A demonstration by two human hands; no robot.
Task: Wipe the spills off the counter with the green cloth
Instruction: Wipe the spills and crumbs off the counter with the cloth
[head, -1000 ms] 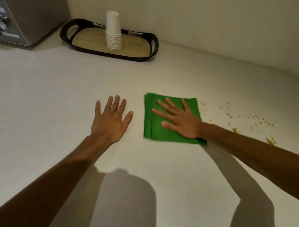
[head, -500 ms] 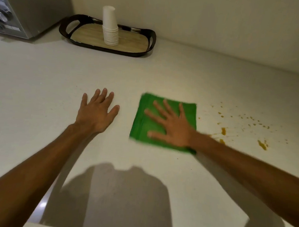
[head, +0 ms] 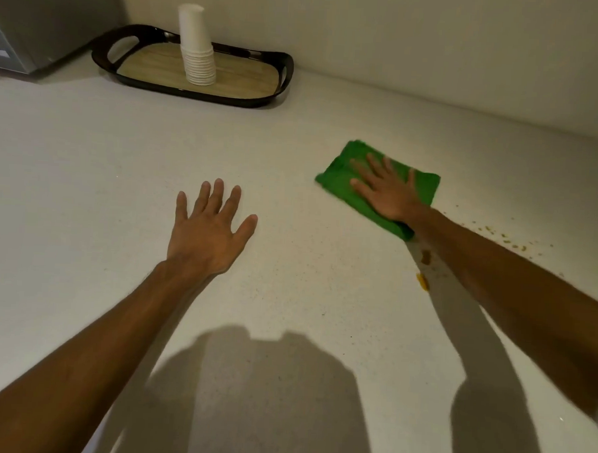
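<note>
The green cloth [head: 378,182] is lying folded flat on the counter [head: 87,183], right of centre and towards the far side, its near corner reaching down beside the right wrist. Its edges are looking soft with blur, so the exact number of folds is hard to tell. The right hand [head: 388,192] is pressing down on it, palm flat and fingers spread wide, gripping nothing, only weighting the cloth. The left hand [head: 206,234] is lying flat on the bare counter, well apart from the cloth, fingers splayed and holding nothing.

Compared with half a second ago, the cloth and right hand are sitting further right and farther from the person, turned so one corner is pointing away. The spills [head: 424,266] that were lying right of the cloth are now showing nearer than it, beside and under the right forearm: an orange blot, a brownish smear above it, and a scatter of small specks [head: 502,237] trailing off to the right. The left hand is staying flat, though it is now sitting more towards the centre of the view.

The counter is pale and finely speckled, meeting a plain light wall at the far side. At the far left a dark tray [head: 283,78] with a wood-look base is holding a stack of white cups [head: 197,47], upside down. A grey appliance [head: 42,20] is standing at the far left edge. Shadows of the arms are falling across the near counter.
</note>
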